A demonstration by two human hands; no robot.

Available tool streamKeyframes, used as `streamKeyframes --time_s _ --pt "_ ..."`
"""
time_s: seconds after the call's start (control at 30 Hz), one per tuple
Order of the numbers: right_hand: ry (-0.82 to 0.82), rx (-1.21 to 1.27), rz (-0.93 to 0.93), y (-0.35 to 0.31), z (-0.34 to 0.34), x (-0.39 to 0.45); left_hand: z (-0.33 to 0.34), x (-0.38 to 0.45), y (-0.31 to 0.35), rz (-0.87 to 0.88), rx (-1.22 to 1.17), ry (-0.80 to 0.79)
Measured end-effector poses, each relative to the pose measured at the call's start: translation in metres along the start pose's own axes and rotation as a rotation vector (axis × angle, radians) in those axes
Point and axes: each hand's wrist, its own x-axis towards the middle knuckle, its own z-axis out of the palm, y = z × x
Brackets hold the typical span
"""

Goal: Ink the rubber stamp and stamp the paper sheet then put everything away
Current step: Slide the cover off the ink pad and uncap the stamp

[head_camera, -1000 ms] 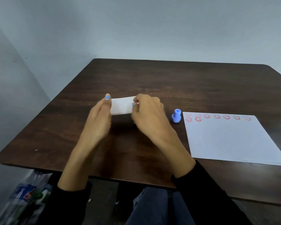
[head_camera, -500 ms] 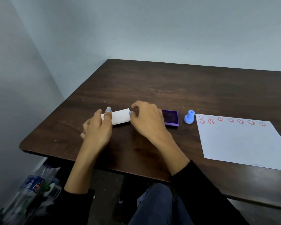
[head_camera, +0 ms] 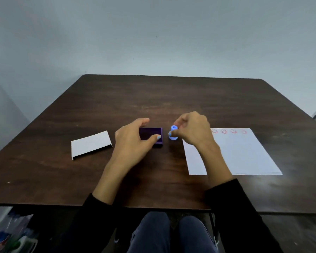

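Observation:
A purple ink pad (head_camera: 151, 134) lies open in the middle of the dark wooden table (head_camera: 171, 99). My left hand (head_camera: 133, 139) grips it by its near and far sides. Just to its right stands a small blue rubber stamp (head_camera: 173, 133), upright. My right hand (head_camera: 192, 128) has thumb and fingertips closing on the stamp. A white paper sheet (head_camera: 241, 154) lies to the right, with a row of red smiley stamps along its far edge, partly hidden by my right hand. The pad's white lid (head_camera: 90, 144) lies on the left.
A grey wall stands behind the table. Below the table's left front corner, plastic bottles and bags (head_camera: 9, 236) lie on the floor. My knees (head_camera: 171, 234) show under the near edge.
The white lid has come off the ink pad and been set down on the left. My left hand moved to the pad, my right hand to the blue stamp. The camera view swung left.

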Motion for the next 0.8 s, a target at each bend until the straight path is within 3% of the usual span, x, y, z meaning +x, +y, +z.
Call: streamKeyframes --time_s 0.1,0.2,0.4,0.63,0.8 --pt "-0.021 0.057 -0.020 0.004 0.001 0.008 0.013 0.011 0.006 0.059 0.097 -0.050" --pt "-0.015 0.354 -0.035 0.003 -0.008 0.020 0.021 0.034 0.014 0.111 0.177 -0.061" --pt "-0.055 0.936 0.005 0.000 0.000 0.032 0.036 0.053 0.014 0.142 -0.115 0.065" --pt "-0.126 1.139 -0.013 0.001 0.012 0.035 0.041 0.052 0.005 0.139 -0.215 0.141" --pt "-0.082 1.133 -0.022 0.002 0.013 0.035 0.042 0.052 0.002 0.126 -0.183 0.185"
